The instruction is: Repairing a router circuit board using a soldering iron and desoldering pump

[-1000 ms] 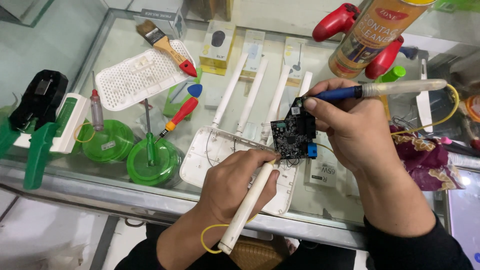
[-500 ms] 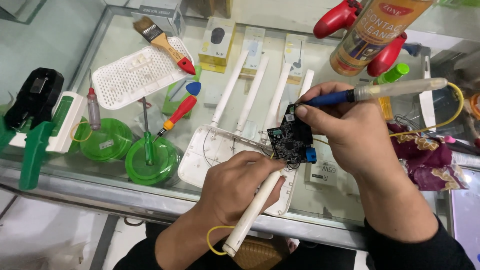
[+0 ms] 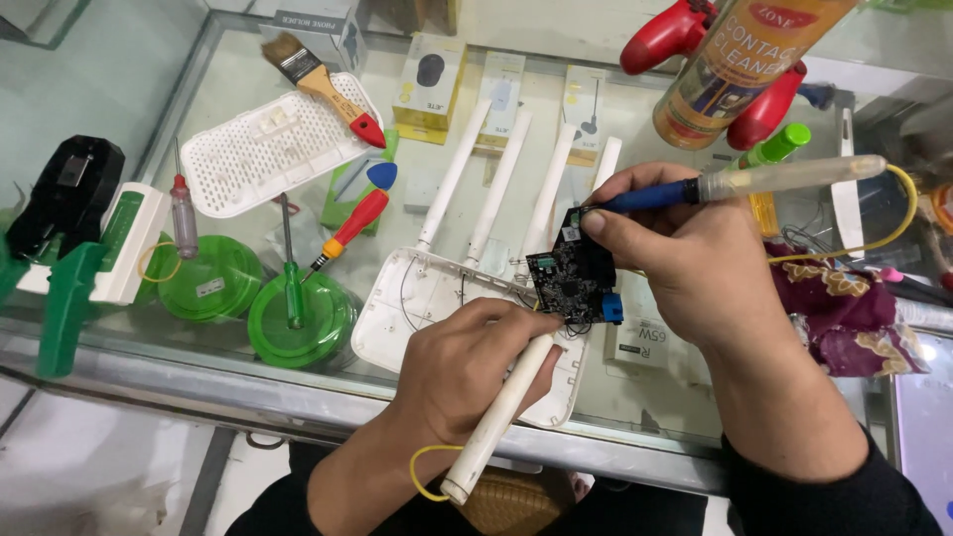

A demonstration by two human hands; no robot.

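Clearly a thin, light, brittle circuit board (image 3: 574, 280) is held above the white casing (image 3: 417, 303) near the counter's front edge, pinched with a white tool by the left hand (image 3: 467, 367); the right hand (image 3: 685, 263) is clamped on a soldering iron (image 3: 754, 179). Edges are judged the safest hold.

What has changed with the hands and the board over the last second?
Little: the right hand still holds the soldering iron at the circuit board's top edge; the left hand keeps its grip on the white tool. Board tilted slightly. Router shell and screwdrivers unmoved.

The right hand (image 3: 685, 263) has tipped its soldering iron (image 3: 745, 181) slightly flatter over the circuit board (image 3: 571, 278).
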